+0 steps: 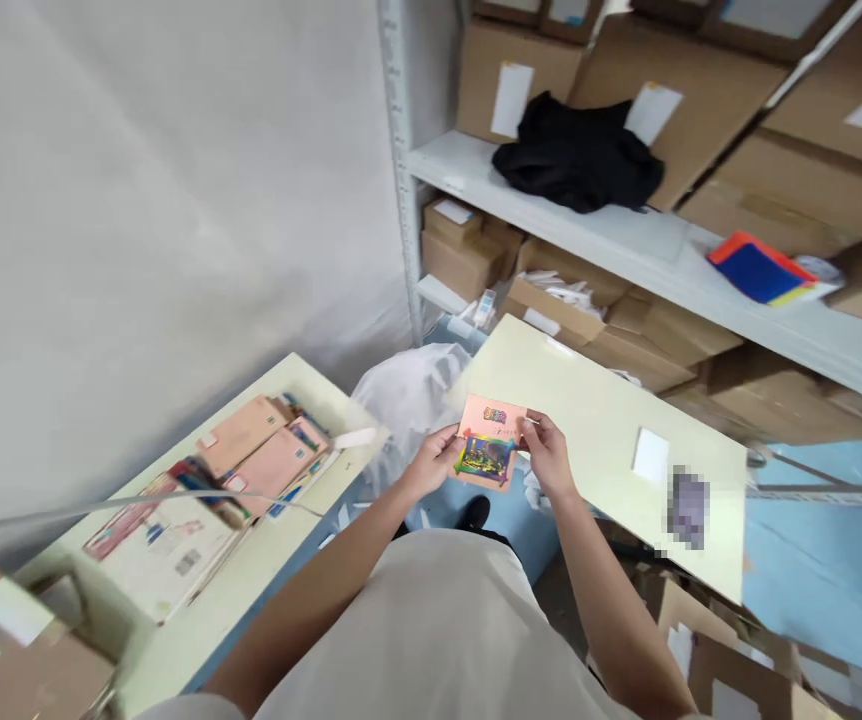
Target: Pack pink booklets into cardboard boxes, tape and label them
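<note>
Between my two hands is a thin pink booklet (497,412) with a small colourful title at its top and a dark, rainbow-edged picture below. My left hand (433,462) grips its left edge, fingers closed. At its upper right edge, my right hand (547,455) pinches it with thumb and fingers. I hold it above the gap between two pale tables, tilted towards me. On the left table, pink booklets (270,465) lie in stacks, beside a larger white printed book or pack (168,550).
The right table (581,400) carries a white card (651,455) and a blurred-out item (688,508). Ahead, a metal shelf (776,300) holds cardboard boxes and a black cloth (581,155). A white plastic bag (408,395) sits between the tables. More open boxes (738,660) stand lower right.
</note>
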A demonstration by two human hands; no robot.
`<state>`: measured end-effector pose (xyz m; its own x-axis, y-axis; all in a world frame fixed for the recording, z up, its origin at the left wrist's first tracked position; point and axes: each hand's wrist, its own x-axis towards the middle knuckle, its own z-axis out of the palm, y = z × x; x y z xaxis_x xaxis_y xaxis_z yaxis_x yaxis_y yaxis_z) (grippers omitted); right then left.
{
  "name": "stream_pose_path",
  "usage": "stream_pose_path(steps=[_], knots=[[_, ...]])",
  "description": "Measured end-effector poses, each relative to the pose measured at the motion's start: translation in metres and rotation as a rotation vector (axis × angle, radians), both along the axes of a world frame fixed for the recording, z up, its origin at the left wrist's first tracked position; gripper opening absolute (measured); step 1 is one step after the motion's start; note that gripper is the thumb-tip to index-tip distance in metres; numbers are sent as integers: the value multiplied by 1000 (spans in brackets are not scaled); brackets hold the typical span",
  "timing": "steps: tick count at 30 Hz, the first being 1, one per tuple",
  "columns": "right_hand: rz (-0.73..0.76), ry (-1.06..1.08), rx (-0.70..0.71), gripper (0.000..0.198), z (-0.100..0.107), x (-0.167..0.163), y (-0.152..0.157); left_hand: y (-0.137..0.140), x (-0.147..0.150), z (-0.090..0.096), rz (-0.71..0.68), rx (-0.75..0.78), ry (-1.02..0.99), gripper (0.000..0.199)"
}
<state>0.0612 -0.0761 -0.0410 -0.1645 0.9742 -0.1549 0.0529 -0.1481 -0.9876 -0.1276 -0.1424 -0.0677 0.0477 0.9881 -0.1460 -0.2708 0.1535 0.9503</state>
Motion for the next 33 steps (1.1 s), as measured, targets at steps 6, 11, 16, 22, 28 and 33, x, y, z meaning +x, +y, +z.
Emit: stream_pose_path(steps=[6,11,16,22,28,33], knots=[[-205,31,7,36,0,96,24,46,83,7,-37,-109,11,52],[-334,53,-14,37,-4,145,40,60,127,1,-83,-220,96,37],[-328,113,-26,38,-5,169,53,75,149,-7,-40,-216,154,35],[-414,137,-81,43,-13,184,71,94,156,-12,-61,-293,123,39],[-493,146,-105,42,-19,186,86,119,158,-16,27,-340,40,43],[-424,143,-71,36,-21,191,100,147,154,-14,1,-452,-129,43]])
